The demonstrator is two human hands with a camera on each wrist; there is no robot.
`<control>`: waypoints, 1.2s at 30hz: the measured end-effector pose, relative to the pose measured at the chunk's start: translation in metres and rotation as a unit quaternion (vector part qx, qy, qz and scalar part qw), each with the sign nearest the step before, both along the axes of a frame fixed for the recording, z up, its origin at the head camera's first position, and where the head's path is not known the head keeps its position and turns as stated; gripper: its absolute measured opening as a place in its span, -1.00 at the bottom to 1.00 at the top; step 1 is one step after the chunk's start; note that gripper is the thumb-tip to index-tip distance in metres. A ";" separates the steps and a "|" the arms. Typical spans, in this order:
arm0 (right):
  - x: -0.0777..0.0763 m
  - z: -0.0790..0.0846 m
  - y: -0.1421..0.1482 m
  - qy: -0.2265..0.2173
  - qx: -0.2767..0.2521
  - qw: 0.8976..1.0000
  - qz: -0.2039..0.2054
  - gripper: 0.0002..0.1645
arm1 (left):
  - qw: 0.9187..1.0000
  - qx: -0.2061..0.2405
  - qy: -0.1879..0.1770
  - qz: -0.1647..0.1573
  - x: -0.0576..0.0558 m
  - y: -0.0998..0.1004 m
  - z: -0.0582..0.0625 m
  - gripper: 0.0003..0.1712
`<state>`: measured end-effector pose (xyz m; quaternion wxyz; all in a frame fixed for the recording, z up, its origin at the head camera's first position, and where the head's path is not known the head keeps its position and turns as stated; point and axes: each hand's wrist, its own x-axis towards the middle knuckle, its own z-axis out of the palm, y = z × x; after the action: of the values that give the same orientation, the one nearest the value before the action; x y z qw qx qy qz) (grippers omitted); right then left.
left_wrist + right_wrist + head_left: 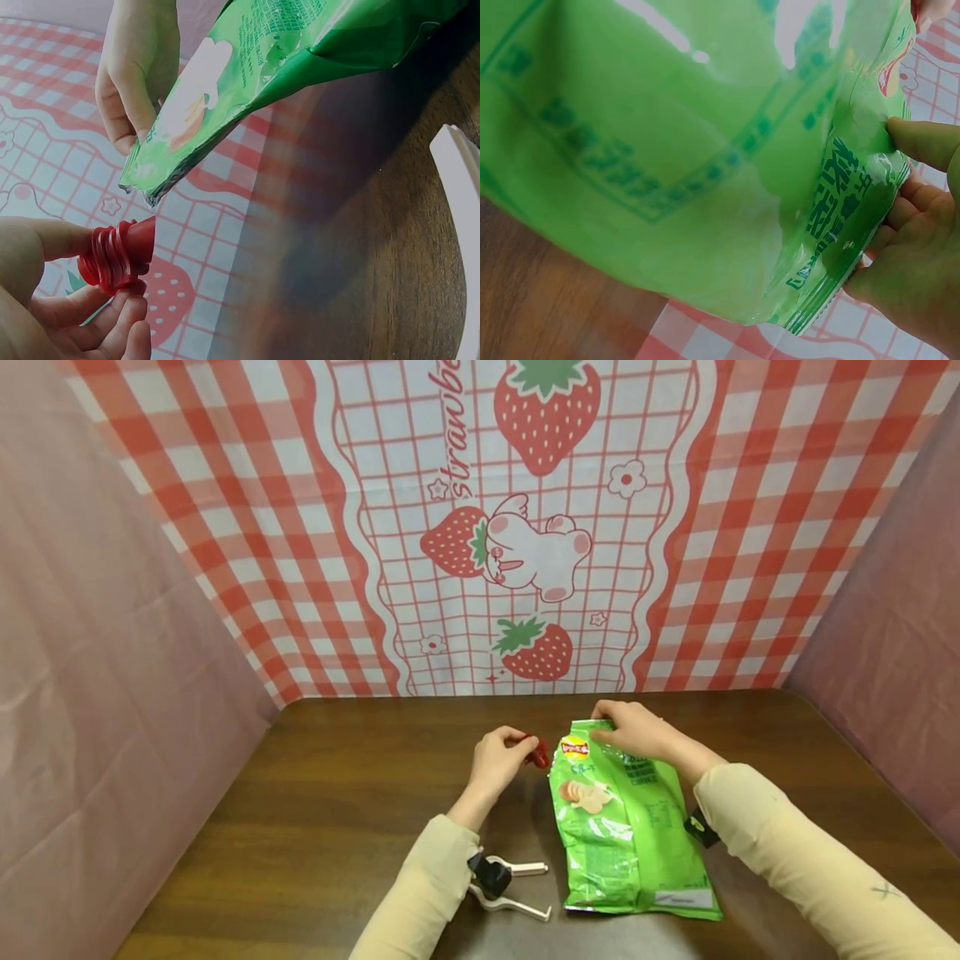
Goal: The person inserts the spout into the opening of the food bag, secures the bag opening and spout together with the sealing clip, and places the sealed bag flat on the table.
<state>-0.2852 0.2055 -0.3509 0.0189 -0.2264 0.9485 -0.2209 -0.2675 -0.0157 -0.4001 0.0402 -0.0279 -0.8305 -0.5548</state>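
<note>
In the head view, a green bag of chips (600,852) leans on the wooden table, its narrow top edge upward. My right hand (637,728) grips that top edge, and the right wrist view shows the thumb (926,142) on one face with fingers behind. Just left of the bag's top corner, my left hand (497,762) pinches a small red ridged plastic piece (116,255) with a flared, spout-like end. The red piece is close to the bag's corner, with a gap between them in the left wrist view.
A white two-armed plastic piece (517,906) lies on the table (315,827) near my left wrist, left of the bag's base. A red-and-white checked cloth (247,527) with strawberries hangs behind the table. Pink cloth walls (112,652) stand at both sides.
</note>
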 end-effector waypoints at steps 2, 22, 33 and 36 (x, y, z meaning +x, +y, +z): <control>0.000 0.000 0.000 0.001 0.000 1.000 -0.002 -0.85 | 1.000 0.001 0.003 0.000 0.000 0.001 0.001 -0.73; 0.000 0.001 -0.002 0.001 0.001 1.000 0.001 -0.83 | 1.000 0.008 0.002 -0.005 0.000 0.002 0.002 -0.74; 0.000 0.002 -0.003 0.005 -0.004 1.000 0.002 -0.81 | 1.000 0.022 0.001 -0.002 -0.001 0.005 0.003 -0.72; 0.000 0.001 -0.004 0.005 -0.005 1.000 0.000 -0.80 | 1.000 0.014 0.006 0.002 0.000 0.006 0.003 -0.71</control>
<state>-0.2850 0.2015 -0.3497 0.0127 -0.2272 0.9476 -0.2243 -0.2678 -0.0093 -0.3971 0.0468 -0.0285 -0.8225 -0.5662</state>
